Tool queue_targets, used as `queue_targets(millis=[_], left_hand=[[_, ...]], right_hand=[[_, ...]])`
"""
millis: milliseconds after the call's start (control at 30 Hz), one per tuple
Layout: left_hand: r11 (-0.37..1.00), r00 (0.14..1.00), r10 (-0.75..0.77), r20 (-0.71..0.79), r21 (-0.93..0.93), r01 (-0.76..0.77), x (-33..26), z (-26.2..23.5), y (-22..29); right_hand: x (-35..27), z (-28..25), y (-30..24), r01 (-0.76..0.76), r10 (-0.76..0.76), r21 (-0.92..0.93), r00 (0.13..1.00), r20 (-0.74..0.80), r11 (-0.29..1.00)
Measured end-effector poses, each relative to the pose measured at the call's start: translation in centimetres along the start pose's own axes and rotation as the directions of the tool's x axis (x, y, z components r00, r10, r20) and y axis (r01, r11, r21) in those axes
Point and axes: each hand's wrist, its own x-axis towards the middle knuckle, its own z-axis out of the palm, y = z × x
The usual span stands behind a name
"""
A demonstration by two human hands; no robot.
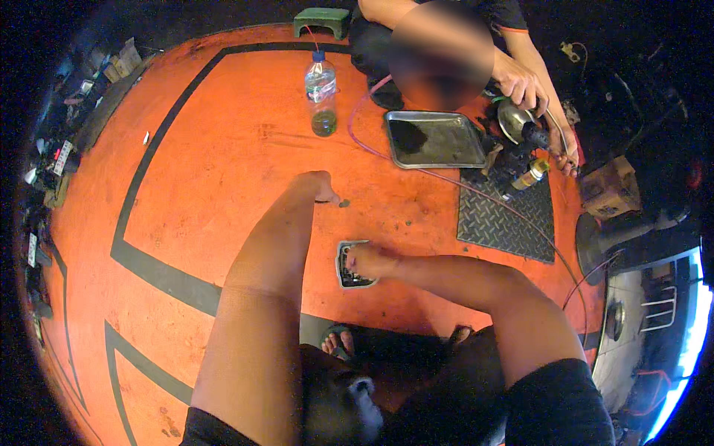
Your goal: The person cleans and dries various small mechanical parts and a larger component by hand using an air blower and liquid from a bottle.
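My left hand (pixel 321 186) reaches low over the orange floor, fingers bent down and together. At its fingertips is a small dark piece (pixel 344 204); whether they grip it is unclear. My right hand (pixel 369 262) reaches into a small, light-rimmed rectangular tray (pixel 341 281) holding dark and metallic parts. Its fingers are closed over these parts, and what they hold is too small to make out. The hand covers the right side of the tray.
A plastic bottle (pixel 320 93) with dark liquid stands ahead, near a green stool (pixel 322 22). A metal drip tray (pixel 437 139) lies ahead right. Another person's hands (pixel 523 85) work around metal parts and a spray can (pixel 529 178). A pink hose (pixel 476 186) crosses a ridged plate (pixel 506 219).
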Motion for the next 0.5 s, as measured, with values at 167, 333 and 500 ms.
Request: queue_targets(millis=[167,333,500], left_hand=[[0.999,0.999,-0.032,0.018,0.032,0.031,0.2,1.2,-1.2],[0.992,0.996,-0.085,0.029,0.096,0.082,0.8,1.4,-1.3],[0.995,0.997,-0.036,0.071,0.098,0.029,2.1,1.5,0.6]], right_hand=[[0.5,0.8,2.4,-0.059,0.068,0.152,0.996,-0.053,0.987],[-1.3,-2.6,5.3,-0.130,0.126,-0.027,0.987,-0.101,0.991],[-5.5,-2.5,8.4,-0.192,0.140,-0.211,0.961,-0.239,0.958]])
